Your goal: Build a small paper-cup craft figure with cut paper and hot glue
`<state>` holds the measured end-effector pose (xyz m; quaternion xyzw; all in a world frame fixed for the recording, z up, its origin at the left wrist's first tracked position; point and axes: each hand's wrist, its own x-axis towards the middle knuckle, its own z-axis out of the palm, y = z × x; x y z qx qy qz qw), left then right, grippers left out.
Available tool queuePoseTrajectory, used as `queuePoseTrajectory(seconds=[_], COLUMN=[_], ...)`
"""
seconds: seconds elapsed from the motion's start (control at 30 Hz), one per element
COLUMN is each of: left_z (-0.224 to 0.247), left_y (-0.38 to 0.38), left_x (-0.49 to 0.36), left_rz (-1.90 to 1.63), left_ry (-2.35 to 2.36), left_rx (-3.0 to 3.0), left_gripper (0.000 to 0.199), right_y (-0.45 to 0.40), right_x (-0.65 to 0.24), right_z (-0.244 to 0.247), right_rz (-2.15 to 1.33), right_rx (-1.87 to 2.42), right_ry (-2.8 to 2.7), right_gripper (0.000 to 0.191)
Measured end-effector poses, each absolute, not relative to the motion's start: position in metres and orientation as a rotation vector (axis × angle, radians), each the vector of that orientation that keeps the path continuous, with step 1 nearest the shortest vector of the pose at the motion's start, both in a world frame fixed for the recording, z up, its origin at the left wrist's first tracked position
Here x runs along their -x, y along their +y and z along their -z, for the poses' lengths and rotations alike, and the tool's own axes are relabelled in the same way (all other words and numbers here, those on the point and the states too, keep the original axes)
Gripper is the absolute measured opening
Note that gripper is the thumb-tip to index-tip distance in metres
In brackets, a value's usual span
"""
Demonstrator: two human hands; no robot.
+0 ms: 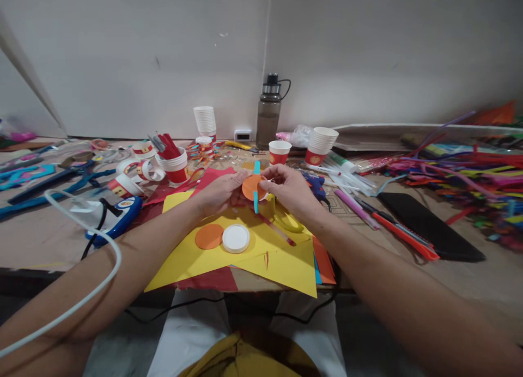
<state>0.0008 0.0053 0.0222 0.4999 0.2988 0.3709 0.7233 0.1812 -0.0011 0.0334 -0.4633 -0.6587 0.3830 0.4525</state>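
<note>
Holding: the left hand (220, 193) and the right hand (288, 186) have an orange paper disc (250, 188) between them, raised above a yellow sheet (183, 262).
Left fingers: clamped on the disc's left edge; the lower fingers are partly hidden.
Right fingers: thumb and fingertips pinched together at the disc's right edge, where a whitish rim shows behind it.
Blue paper: 1 piece (256, 167) sticks up above the disc and 1 piece (256, 201) hangs over its lower edge; whether they are 1 strip I cannot tell.
Yellow sheet: a second orange disc (208, 236) lies here, right beside a white round lid (236, 238); a slim stick (275, 228) with a red end lies to their right, near a yellow tool (288, 219) partly under the right hand.
Cups: 1 red-and-white cup (280, 152) stands behind the hands, a tilted cup stack (321, 148) to its right; on the left, nested cups (178, 176) hold red sticks (168, 145).
Bottle: dark and see-through (268, 121), upright near the wall (163, 55).
Right side: a purple pen (357, 209), an orange-red tool (406, 236), a black slab (429, 224) and a colourful heap of strips (474, 181).
Left side: a white cable (118, 257) arches over the left forearm.
</note>
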Motion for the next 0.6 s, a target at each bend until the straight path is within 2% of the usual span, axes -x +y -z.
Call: queuePoseTrajectory(seconds=[0.1, 0.27, 0.47, 0.6], left_z=[-0.022, -0.022, -0.024, -0.023], left_y=[0.005, 0.004, 0.010, 0.018], left_x=[-0.001, 0.001, 0.003, 0.006], left_rz=[-0.801, -0.817, -0.994, -1.100], left_ry=[0.621, 0.669, 0.832, 0.859], left_rx=[-1.139, -1.225, -1.097, -1.024], left_gripper=[0.048, 0.038, 0.027, 0.018], right_y=[-0.001, -0.003, 0.002, 0.006], right_x=[-0.182, -0.181, -0.185, -0.194], right_z=[-0.035, -0.034, -0.034, -0.039], right_rz=[-0.889, -0.870, -0.771, -0.680], right_rx=[1.176, 1.104, 1.086, 1.130], right_ry=[-1.642, -1.685, -1.676, -1.655], right_gripper=[0.012, 0.017, 0.021, 0.016])
